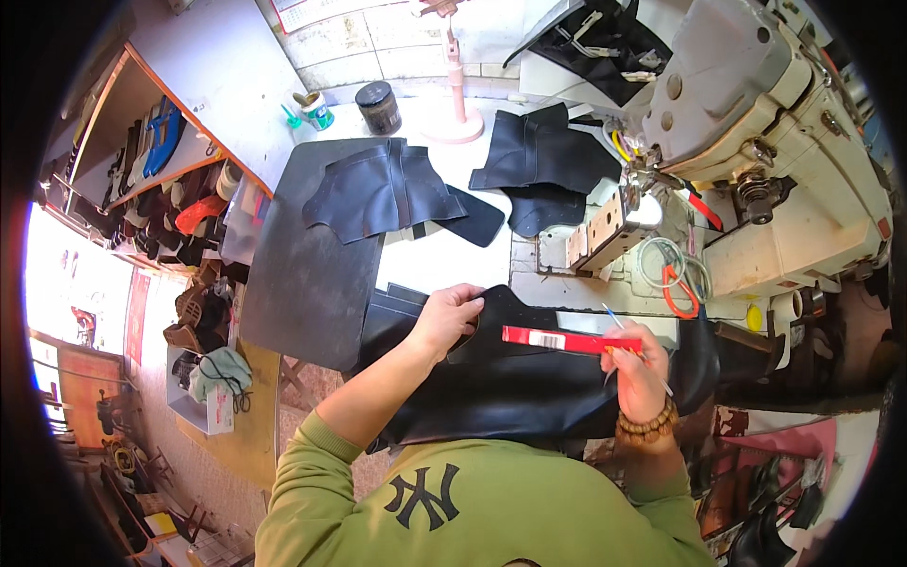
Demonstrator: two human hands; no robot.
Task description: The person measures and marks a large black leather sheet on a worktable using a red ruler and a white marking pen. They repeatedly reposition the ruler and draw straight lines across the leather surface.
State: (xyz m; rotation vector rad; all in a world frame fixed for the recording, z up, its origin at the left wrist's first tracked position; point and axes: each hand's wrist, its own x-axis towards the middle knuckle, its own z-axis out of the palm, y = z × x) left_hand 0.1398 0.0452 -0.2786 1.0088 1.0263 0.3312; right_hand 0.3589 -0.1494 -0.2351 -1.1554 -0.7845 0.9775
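My left hand (448,324) is closed, thumb and fingers on the edge of a small black leather piece (501,317). That piece lies over a larger sheet of black leather (491,404) spread across my lap and the table's near edge. In my right hand (641,376) is a long, narrow red box (553,340) with a white label, pointing left above the leather. A thin stick with a blue tip (611,314) also pokes out between the right fingers; its kind is unclear. Beaded bracelets circle the right wrist.
A sewing machine (756,132) stands at the right, with orange-handled scissors (678,291) near its base. Stitched black leather pieces (383,192) lie on a dark board (307,274) and beside it (543,151). Behind are a dark jar (379,109) and a pink stand (455,123).
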